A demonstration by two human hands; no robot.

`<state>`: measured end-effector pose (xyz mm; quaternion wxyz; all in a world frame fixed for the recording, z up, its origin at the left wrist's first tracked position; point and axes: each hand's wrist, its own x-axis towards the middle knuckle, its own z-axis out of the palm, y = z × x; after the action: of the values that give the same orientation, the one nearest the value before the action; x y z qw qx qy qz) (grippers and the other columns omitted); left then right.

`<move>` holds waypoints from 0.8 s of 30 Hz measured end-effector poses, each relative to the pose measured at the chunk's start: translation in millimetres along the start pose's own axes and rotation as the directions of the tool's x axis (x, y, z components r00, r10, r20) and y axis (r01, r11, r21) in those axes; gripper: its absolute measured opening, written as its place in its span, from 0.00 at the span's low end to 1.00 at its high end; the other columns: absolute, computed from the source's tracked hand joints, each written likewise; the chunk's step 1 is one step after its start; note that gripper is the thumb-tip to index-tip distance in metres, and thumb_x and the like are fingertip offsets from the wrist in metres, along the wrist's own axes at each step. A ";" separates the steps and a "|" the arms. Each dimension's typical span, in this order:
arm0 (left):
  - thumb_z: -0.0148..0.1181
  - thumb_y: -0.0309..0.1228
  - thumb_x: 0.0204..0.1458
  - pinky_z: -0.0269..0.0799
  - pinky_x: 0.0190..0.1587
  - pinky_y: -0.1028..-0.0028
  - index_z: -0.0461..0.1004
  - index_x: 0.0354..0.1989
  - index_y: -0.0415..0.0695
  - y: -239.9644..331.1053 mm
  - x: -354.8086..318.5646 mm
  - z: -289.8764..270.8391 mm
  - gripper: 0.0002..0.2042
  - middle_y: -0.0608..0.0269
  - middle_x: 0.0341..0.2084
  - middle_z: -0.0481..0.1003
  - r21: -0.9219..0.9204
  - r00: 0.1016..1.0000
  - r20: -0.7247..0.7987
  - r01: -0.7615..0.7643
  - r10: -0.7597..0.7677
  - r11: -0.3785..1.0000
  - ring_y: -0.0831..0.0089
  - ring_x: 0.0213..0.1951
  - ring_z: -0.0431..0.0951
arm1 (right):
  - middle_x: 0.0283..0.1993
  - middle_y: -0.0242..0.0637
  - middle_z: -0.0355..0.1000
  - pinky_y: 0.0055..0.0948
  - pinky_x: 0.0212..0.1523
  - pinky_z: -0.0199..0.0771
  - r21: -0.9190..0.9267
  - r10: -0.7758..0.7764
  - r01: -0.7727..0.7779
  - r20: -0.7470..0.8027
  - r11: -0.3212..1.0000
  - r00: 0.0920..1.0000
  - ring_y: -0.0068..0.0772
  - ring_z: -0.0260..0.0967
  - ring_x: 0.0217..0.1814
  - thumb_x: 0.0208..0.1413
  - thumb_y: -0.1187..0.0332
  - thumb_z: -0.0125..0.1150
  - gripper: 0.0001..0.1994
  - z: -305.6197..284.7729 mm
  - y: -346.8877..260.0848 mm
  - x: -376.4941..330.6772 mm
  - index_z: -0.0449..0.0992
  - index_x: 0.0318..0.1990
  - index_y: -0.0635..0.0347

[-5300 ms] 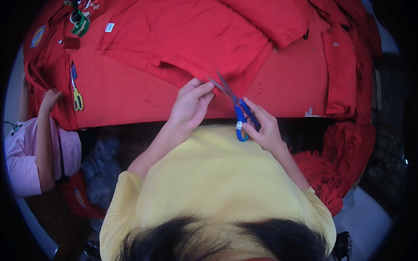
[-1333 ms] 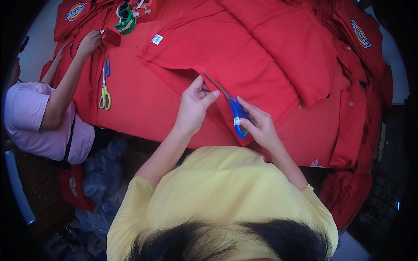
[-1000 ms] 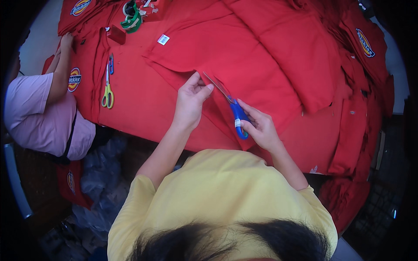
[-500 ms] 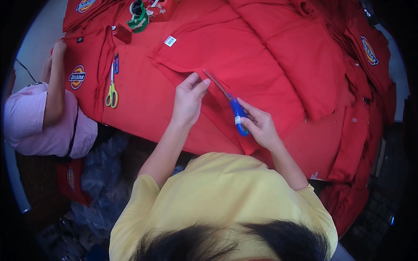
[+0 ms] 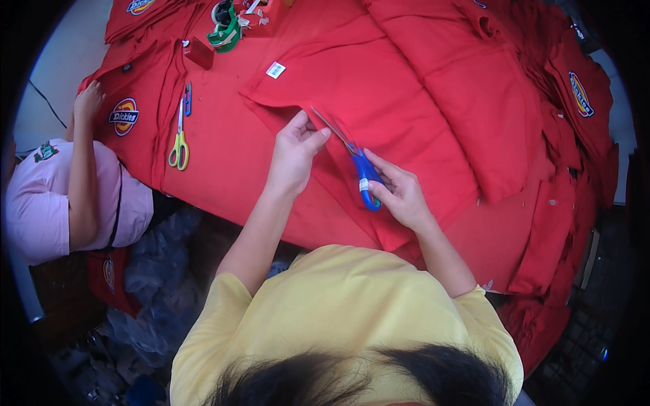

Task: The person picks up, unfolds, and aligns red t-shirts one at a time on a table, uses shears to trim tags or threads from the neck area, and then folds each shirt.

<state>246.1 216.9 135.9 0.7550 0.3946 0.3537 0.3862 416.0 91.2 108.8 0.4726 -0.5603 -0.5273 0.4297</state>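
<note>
Compared with the earlier frames, the co-worker's hand [image 5: 89, 101] has moved away from the small red box [image 5: 198, 53] and is now on the red clothes [image 5: 145, 88] at the left; the blades of the blue scissors [image 5: 366, 177] also look less spread. Right hand [image 5: 401, 193] is closed around the blue handle, and this grip directs the blades forward and left, away from the body. Left hand [image 5: 294, 152] is apart from the right one, with thumb and forefinger beside the blade tips at the raised edge of the red garment [image 5: 393, 88]. I cannot tell if these fingers pinch the cloth or only touch it; probably they steady the edge. This garment lies spread over the table [image 5: 217, 162], just before the person, perhaps for easy reach. Yellow scissors [image 5: 179, 150] and a blue cutter [image 5: 188, 99] lie to the left, probably to be near both people.
</note>
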 end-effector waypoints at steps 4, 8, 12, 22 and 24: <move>0.53 0.18 0.52 0.67 0.50 0.76 0.65 0.56 0.41 4.3 -4.4 3.5 0.21 0.65 0.42 0.72 0.064 0.999 0.000 -0.034 0.035 0.997 0.78 0.46 0.72 | 0.36 0.35 0.73 0.21 0.29 0.72 0.058 0.064 -0.066 0.034 0.996 0.997 0.18 0.68 0.29 0.57 0.71 0.51 0.24 -2.9 0.6 10.2 0.62 0.62 0.59; 0.54 0.17 0.51 0.68 0.48 0.78 0.66 0.55 0.41 2.2 1.5 -10.4 0.21 0.65 0.42 0.73 -0.008 1.000 -0.014 0.001 -0.001 1.000 0.79 0.45 0.72 | 0.36 0.35 0.73 0.20 0.28 0.71 0.041 0.227 -0.231 0.079 0.972 0.971 0.18 0.68 0.28 0.57 0.71 0.51 0.24 -4.7 -13.6 14.0 0.62 0.62 0.58; 0.55 0.17 0.51 0.68 0.42 0.81 0.66 0.55 0.41 5.1 8.7 -10.5 0.21 0.66 0.42 0.73 0.005 0.997 -0.059 -0.040 0.040 0.999 0.82 0.41 0.73 | 0.37 0.35 0.74 0.20 0.27 0.71 -0.069 0.061 -0.057 0.054 0.996 0.997 0.19 0.69 0.28 0.57 0.71 0.51 0.23 -1.5 -2.3 16.2 0.62 0.62 0.58; 0.54 0.18 0.52 0.69 0.41 0.82 0.67 0.54 0.37 10.6 7.7 -4.7 0.19 0.64 0.42 0.73 -0.038 0.991 -0.086 -0.103 0.099 0.994 0.82 0.39 0.74 | 0.42 0.39 0.72 0.27 0.45 0.71 0.028 0.219 -0.224 0.111 0.974 0.969 0.27 0.70 0.39 0.57 0.67 0.54 0.24 -4.5 -13.4 29.0 0.63 0.61 0.58; 0.53 0.18 0.52 0.68 0.40 0.83 0.68 0.52 0.36 13.2 11.3 -4.6 0.17 0.64 0.41 0.73 -0.099 0.983 -0.126 -0.143 0.131 0.985 0.82 0.38 0.73 | 0.42 0.39 0.72 0.26 0.45 0.70 -0.036 0.099 -0.096 0.085 0.995 0.991 0.26 0.69 0.38 0.57 0.68 0.54 0.24 -2.5 -10.2 29.7 0.63 0.62 0.58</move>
<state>243.4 233.2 142.8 0.7243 0.3529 0.3488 0.4787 418.8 120.6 119.8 0.4186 -0.5735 -0.5263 0.4678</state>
